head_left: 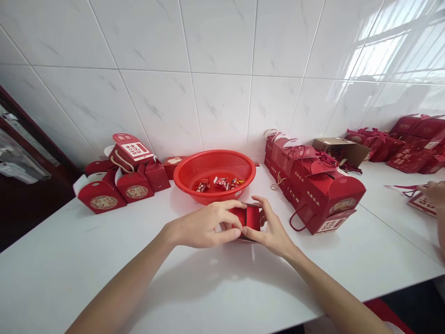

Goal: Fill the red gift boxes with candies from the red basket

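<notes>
Between my hands, on the white table, is a small red gift box (253, 218) whose red inside faces up at me. My left hand (217, 225) is on its left side, fingers bent over the near and far edges. My right hand (273, 227) grips the right side, thumb along the near edge and fingers around the far right wall. Just behind the box stands a red plastic basket (181, 185) with several wrapped candies (221, 182) in its bottom.
Several red gift boxes (135, 190) are grouped at the left. A row of red boxes with cord handles (313, 195) stands at the right, with an open cardboard box (358, 150) behind. At the far right, another person's hand (434, 192) touches a red-and-white piece. A tiled wall (222, 106) closes the back.
</notes>
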`<state>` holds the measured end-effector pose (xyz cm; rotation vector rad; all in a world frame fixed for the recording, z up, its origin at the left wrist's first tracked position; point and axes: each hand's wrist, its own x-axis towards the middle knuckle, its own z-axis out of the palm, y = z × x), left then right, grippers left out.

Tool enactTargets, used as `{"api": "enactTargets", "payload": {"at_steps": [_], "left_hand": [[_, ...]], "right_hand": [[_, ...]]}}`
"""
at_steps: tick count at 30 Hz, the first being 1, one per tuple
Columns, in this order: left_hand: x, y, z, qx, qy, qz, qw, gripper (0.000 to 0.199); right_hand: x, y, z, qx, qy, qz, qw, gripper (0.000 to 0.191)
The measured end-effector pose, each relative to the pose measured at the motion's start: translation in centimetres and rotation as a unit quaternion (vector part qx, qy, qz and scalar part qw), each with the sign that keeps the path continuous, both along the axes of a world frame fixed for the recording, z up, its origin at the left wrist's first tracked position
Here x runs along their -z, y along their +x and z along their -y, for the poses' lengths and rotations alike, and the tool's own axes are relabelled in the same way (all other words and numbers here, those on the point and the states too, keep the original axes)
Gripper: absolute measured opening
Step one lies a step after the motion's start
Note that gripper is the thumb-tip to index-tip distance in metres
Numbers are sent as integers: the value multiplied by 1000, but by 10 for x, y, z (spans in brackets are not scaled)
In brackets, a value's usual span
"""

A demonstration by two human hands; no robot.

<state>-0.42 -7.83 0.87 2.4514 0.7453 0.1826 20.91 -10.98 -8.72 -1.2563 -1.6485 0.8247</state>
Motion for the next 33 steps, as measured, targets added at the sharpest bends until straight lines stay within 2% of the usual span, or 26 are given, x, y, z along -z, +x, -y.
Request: {"api": "enactTargets", "payload": {"at_steps": [2,5,9,12,15,19,21,24,28,33], "left_hand": [[2,0,-3,-5,-2,20,1000,32],[7,3,-6,-7,5,41,999,29],[14,4,-10,-19,27,29,999,36],[15,2,-11,-54,63,-1,997,43],[7,-3,-12,-87,89,-28,992,42],[-13,-16,-8,-103,118,-81,984,35],[-21,-23,-4,-111,126,-120,979,37],[-25,-29,0,-127,95,-149,976,43],[-19,-28,0,-160,39,-136,977,42],[-15,-28,-3,-177,15,-127,976,36]], "right_hand": [[1,0,0,-27,11,-7,1000,70],[4,1,0,-40,14,-44,998,62],[4,3,1,-9,3,-136,991,47],[3,2,0,38,11,-161,986,38],[5,2,0,35,-2,-169,985,32],[8,2,1,-7,-56,-177,983,24],[8,2,2,-4,-53,-172,984,22],[8,1,1,6,-40,-157,987,21],[8,0,1,12,-36,-130,991,24],[7,0,2,7,-29,-127,991,24]]}}
